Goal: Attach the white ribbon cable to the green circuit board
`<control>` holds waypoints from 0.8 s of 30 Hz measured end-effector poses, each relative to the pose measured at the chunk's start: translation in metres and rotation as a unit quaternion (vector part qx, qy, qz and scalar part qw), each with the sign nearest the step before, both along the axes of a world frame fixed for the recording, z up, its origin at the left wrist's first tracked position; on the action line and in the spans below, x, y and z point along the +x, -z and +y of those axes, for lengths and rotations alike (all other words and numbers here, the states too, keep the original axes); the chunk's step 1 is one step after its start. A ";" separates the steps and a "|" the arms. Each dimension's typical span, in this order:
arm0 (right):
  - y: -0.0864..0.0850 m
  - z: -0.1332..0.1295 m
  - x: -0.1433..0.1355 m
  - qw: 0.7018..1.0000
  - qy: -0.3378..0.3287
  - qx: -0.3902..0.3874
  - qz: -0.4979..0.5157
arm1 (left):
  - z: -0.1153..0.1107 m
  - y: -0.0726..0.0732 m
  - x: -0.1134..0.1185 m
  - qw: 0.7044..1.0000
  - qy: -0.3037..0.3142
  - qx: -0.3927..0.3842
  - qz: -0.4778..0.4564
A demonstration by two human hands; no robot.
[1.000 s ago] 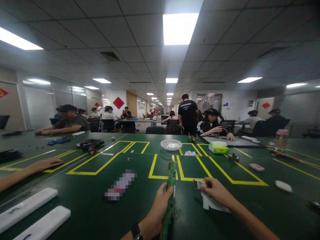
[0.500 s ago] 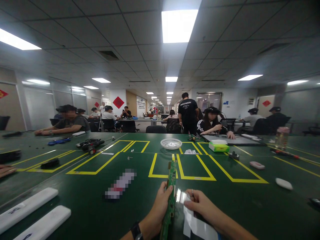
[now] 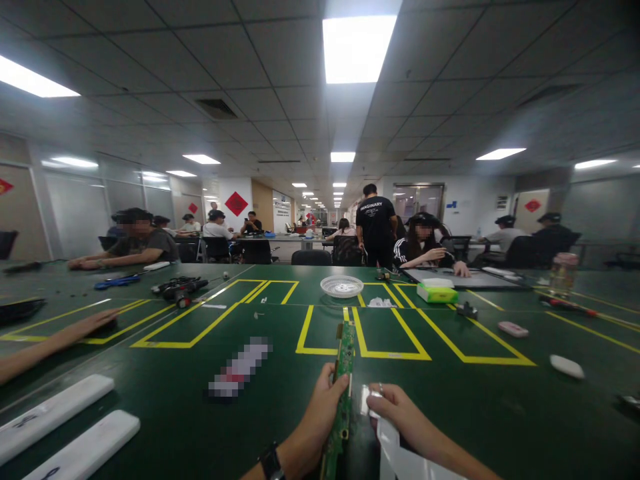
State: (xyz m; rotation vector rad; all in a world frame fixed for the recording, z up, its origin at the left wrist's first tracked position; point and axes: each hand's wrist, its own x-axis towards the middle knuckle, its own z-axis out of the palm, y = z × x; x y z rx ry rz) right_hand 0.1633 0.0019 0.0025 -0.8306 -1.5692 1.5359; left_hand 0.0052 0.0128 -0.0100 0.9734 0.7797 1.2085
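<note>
A long, narrow green circuit board (image 3: 344,380) stands nearly upright in front of me over the green table (image 3: 200,427). My left hand (image 3: 320,407), with a dark watch on the wrist, is closed around the board's left side, its thumb across the front. Just right of the board, my right hand (image 3: 400,413) pinches a shiny, pale strip (image 3: 390,437) of film or paper between thumb and fingers. The strip trails down toward the bottom edge of the view. A small gap shows between my right fingertips and the board.
A white round basket (image 3: 342,287) sits beyond the board. A green tissue pack (image 3: 437,293) is at the right. Two long white objects (image 3: 80,447) lie at the lower left. Another person's arm (image 3: 55,340) reaches in from the left onto a dark object.
The strip and my right hand have shifted slightly right and down, away from the board. At the left, another person's arm has reached further in. My left hand still holds the board.
</note>
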 end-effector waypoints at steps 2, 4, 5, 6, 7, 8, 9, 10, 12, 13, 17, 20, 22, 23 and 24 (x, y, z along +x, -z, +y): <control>0.000 0.000 0.000 1.000 0.007 0.009 -0.006 | 0.000 0.001 0.001 1.000 0.008 -0.003 -0.002; 0.000 -0.002 -0.001 1.000 0.013 0.017 -0.015 | 0.000 0.001 0.001 1.000 0.013 0.001 0.000; -0.001 -0.003 -0.001 1.000 0.017 0.015 -0.020 | 0.000 0.001 0.001 1.000 0.015 0.002 0.002; -0.001 -0.004 -0.001 0.999 0.023 0.013 -0.026 | 0.000 0.001 0.000 1.000 0.016 0.002 0.005; -0.001 -0.005 -0.002 0.999 0.028 0.011 -0.031 | 0.001 0.002 0.000 1.000 0.014 0.004 0.007; -0.002 -0.006 -0.002 0.999 0.032 0.010 -0.035 | 0.001 0.002 0.000 1.000 0.012 0.009 0.010; -0.002 -0.007 -0.002 0.999 0.036 0.010 -0.038 | 0.001 0.002 -0.001 1.000 0.009 0.014 0.013; -0.002 -0.007 -0.003 0.998 0.040 0.010 -0.041 | 0.002 0.003 -0.001 1.000 0.008 0.020 0.015; -0.002 -0.008 -0.003 0.998 0.044 0.012 -0.050 | 0.003 0.004 -0.001 0.999 0.010 0.033 0.016; -0.002 -0.008 -0.004 0.997 0.047 0.012 -0.057 | 0.003 0.005 -0.001 0.999 0.012 0.039 0.018; -0.002 -0.009 -0.004 0.994 0.057 0.011 -0.089 | 0.004 0.005 -0.001 0.998 0.012 0.060 0.029; -0.001 -0.009 -0.004 0.993 0.062 0.018 -0.103 | 0.000 0.002 0.000 0.998 0.024 0.054 0.032; -0.001 -0.008 -0.004 0.992 0.062 0.024 -0.105 | -0.002 -0.001 0.000 0.998 0.032 0.048 0.034; 0.000 -0.008 -0.004 0.992 0.062 0.026 -0.104 | -0.003 -0.002 0.000 0.998 0.035 0.047 0.036; 0.001 -0.007 -0.004 0.992 0.062 0.026 -0.102 | -0.004 -0.002 0.000 0.998 0.036 0.046 0.037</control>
